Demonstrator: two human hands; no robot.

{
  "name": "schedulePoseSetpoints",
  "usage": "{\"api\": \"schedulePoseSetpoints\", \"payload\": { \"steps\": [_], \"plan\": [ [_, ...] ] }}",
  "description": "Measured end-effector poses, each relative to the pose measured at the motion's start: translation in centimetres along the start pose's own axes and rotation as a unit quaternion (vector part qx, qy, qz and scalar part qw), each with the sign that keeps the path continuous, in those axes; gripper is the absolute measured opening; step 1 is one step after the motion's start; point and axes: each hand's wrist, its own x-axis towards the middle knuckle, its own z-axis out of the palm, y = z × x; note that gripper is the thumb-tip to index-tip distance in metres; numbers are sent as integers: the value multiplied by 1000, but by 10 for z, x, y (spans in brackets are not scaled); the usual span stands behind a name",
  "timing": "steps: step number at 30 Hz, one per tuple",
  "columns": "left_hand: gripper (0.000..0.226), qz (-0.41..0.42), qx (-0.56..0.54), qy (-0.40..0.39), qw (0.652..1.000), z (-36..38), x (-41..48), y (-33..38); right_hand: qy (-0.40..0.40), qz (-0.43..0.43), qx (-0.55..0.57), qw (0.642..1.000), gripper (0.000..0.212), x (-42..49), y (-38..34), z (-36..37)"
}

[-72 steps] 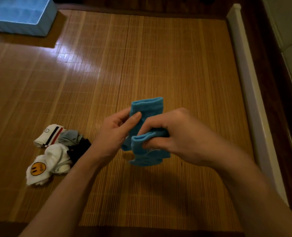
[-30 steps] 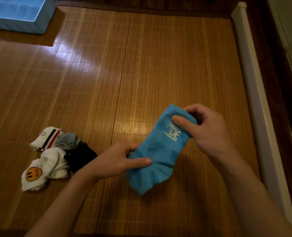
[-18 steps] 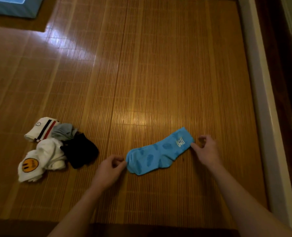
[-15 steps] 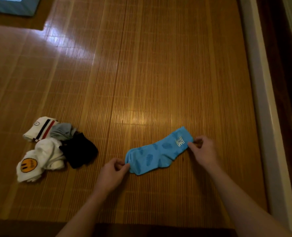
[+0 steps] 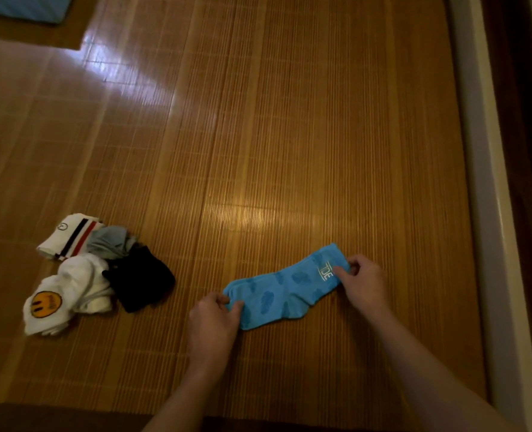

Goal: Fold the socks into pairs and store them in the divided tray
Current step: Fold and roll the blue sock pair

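The left grip (image 5: 213, 319) pinches the toe end of the blue sock (image 5: 283, 288) between thumb and curled fingers; the right grip (image 5: 364, 282) pinches the cuff end, thumb lying just beside the pale lettering. The sock lies stretched flat on the bamboo mat (image 5: 289, 135), slanting from lower left up to the right, darker blue patches across it; a doubled edge shows at the toe, but whether this is one sock or two laid together is hard to make out.

Well to the left on the mat sits a loose heap: a white striped sock (image 5: 68, 236) at the far side, a grey sock (image 5: 112, 241) against it, a black sock (image 5: 140, 279) nearest the hands, and a white smiley sock (image 5: 46, 304) at the near side; how many socks lie under these cannot be told.

The divided tray (image 5: 18, 7) shows only as a pale blue corner at the top left, cut off by the frame edge; its compartments and anything in them are out of sight. A pale rail (image 5: 482, 182) runs along the mat's right edge.
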Motion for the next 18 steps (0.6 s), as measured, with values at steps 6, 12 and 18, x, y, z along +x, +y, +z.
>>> {"api": "schedulePoseSetpoints", "payload": {
  "steps": [6,12,18],
  "plan": [
    [13,-20,-19,-17,999,-11,3,4,-3,12,77,997,12,0,2,-12],
    [15,-33,-5,-4,999,-16,15,-4,-19,11,104,994,11,3,5,-7],
    [17,-51,22,-47,997,-5,16,-14,-24,4,47,999,11,7,10,0]
  ]
}}
